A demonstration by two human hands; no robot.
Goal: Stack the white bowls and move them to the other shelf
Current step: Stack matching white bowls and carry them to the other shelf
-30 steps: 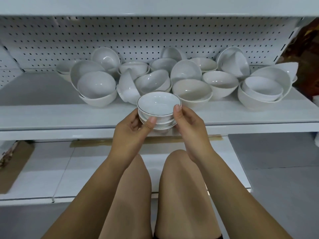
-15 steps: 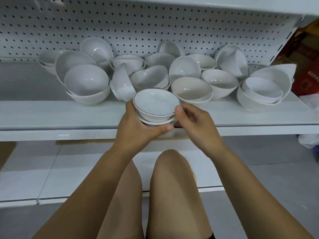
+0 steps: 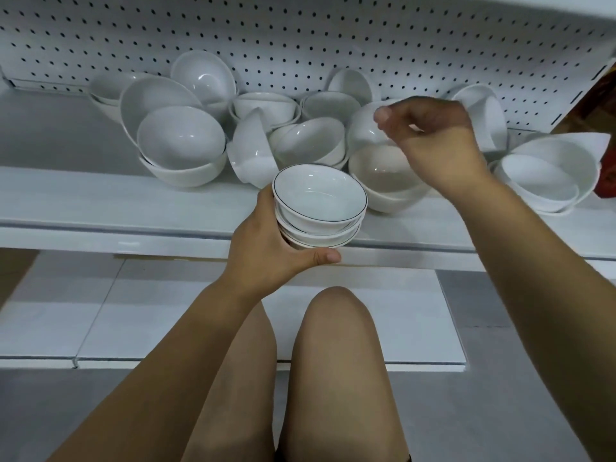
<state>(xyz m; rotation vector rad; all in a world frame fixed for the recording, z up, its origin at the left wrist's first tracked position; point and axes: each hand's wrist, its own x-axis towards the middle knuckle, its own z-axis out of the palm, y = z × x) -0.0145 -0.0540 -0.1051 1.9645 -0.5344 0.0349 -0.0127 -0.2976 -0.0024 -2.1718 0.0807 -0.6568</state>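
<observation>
cradling a short stack of dark-rimmed white bowls (image 3: 320, 201) just in front of the shelf (image 3: 100, 201), a person's left hand (image 3: 266, 258) curls round the stack's side and base, thumb pressed beneath it. the stack looks about three bowls deep and is clear of the shelf, carried by that hand alone. the right hand (image 3: 433, 138) reaches over the heap with fingers curled and thumb beside the rim of a tilted bowl (image 3: 365, 128); motion blur makes it impossible to tell whether the hand has closed on that bowl or merely hovers at it.

the job appears to be in its early part. many loose bowls (image 3: 181, 141) lie jumbled against the pegboard (image 3: 300, 35), some nested in twos, some tipped on edge, none gathered into the held stack. the lower shelf (image 3: 166, 321) shows no bowls in the part visible here, so nothing seems to have been moved across yet. what is left, by this view, is nearly all of it: adding the heap to stacks and carrying them over.
</observation>
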